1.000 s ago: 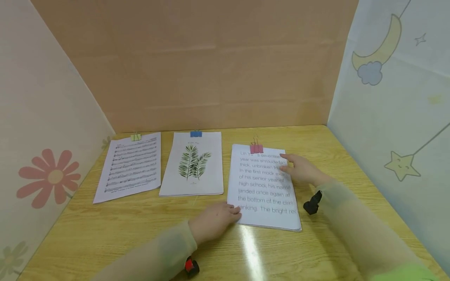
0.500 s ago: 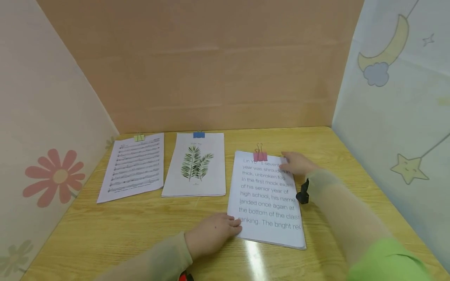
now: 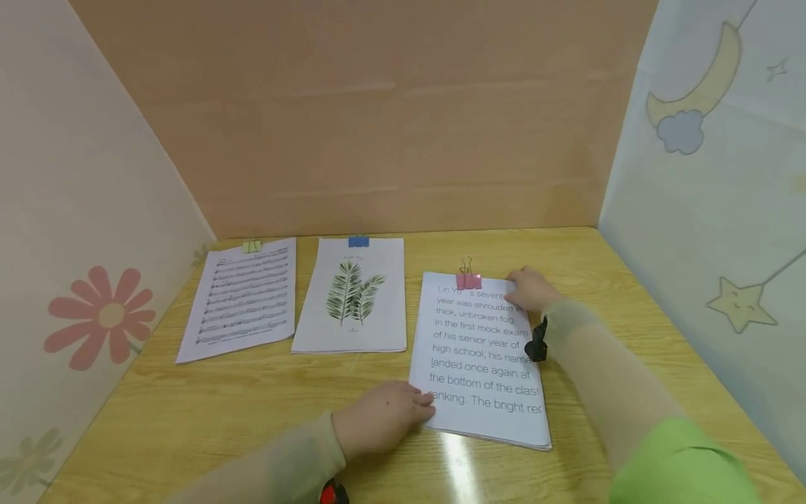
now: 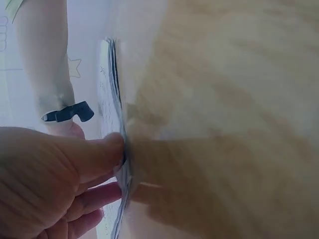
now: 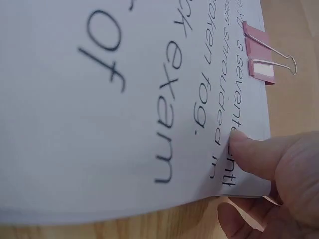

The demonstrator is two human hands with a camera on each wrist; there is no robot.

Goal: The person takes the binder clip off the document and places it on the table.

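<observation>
Grip, right: right hand [image 3: 532, 290] pinches the far right corner of the text stack [image 3: 481, 353], thumb on the top sheet and the other fingers curled under the edge, as the right wrist view shows.
Grip, left: left hand [image 3: 380, 416] holds the near left corner of the same stack, thumb on top and fingers beneath the sheets in the left wrist view.
Place: the stack lies on the wooden table [image 3: 189, 420], right of its middle, nearer the front edge than the two other stacks.
Axis: long side runs from the front edge toward the back edge, slightly skewed; the clipped short end points to the back.
Clip: pink binder clip [image 3: 469, 280] bites the middle of the far short edge, wire handles standing up.
Look: white sheets, several thick, large grey print reading from the person's side.
Hidden: the right ends of the print lines are covered by the right hand and sleeve; the left wrist view is blurred, showing only the stack's edge.
Neighbours: leaf print stack [image 3: 352, 297] with a blue clip [image 3: 358, 241] just left, sheet music stack [image 3: 242, 299] with a green clip [image 3: 252, 246] toward the back left corner.
</observation>
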